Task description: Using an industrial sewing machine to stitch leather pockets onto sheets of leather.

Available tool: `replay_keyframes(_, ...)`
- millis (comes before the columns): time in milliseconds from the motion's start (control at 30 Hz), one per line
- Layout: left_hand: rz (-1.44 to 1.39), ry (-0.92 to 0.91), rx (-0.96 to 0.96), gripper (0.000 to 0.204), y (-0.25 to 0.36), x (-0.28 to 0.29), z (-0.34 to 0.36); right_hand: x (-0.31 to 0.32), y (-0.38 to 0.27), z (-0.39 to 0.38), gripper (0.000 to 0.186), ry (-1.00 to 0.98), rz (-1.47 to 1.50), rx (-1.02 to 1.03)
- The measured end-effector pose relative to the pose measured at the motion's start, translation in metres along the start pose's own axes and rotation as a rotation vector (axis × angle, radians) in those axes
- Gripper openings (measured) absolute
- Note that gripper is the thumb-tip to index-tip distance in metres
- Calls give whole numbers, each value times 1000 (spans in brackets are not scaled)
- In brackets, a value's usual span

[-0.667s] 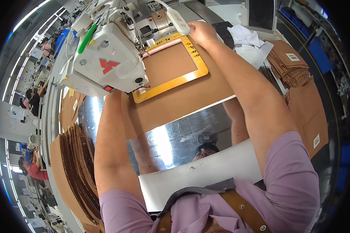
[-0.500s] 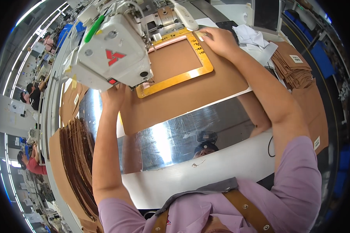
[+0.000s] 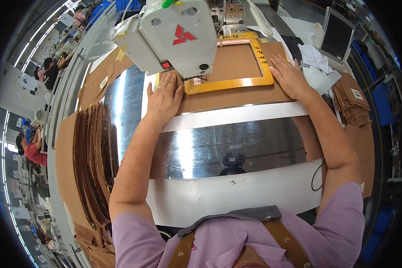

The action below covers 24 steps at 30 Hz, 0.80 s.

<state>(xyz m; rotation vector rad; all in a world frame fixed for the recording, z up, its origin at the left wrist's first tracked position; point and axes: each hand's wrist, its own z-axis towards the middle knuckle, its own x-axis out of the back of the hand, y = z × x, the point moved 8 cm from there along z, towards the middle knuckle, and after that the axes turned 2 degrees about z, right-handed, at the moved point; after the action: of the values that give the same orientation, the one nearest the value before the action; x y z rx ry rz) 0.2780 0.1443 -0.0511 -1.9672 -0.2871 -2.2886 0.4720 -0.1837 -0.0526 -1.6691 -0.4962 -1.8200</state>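
A brown fabric panel (image 3: 230,99) lies under the sewing machine head (image 3: 174,44). On top of it rests a yellow rectangular frame (image 3: 236,83) with handwritten marks, and brown fabric shows through its opening. My left hand (image 3: 164,98) lies flat on the panel's left part, fingers stretched out and pointing away from me, close beneath the machine head. To the right of the frame, my right hand (image 3: 291,79) rests flat with its fingers spread, fingertips beside the frame's right edge. Neither hand holds anything. The machine's needle area is partly hidden by its head.
A shiny metal plate (image 3: 219,149) spans the near table. Stacked brown pieces (image 3: 87,165) stand at the left, and more folded brown pieces (image 3: 350,100) lie at the right. Crumpled white cloth (image 3: 316,58) sits near a dark screen (image 3: 337,35). Co-workers are at far left.
The brown panel has slid away from me, baring a white strip before it. My left hand now shows flat on the panel; my right hand has left the frame's far corner and lies flat.
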Motion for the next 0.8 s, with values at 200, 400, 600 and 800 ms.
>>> replay_keyframes(200, 20, 8, -10, 58, -9, -2, 32, -3, 13, 29, 71, -7, -6, -35)
replay_keyframes(400, 67, -30, -14, 52, -16, -5, 45, 1, 8, 12, 71, 12, -23, -8)
replay_keyframes(600, 129, -116, -13, 41, -9, -7, 60, 4, -4, -18, 71, -64, -36, 5)
replay_keyframes(800, 156, -152, -9, 33, -4, -19, 78, -9, 16, -14, 71, -95, -1, -21)
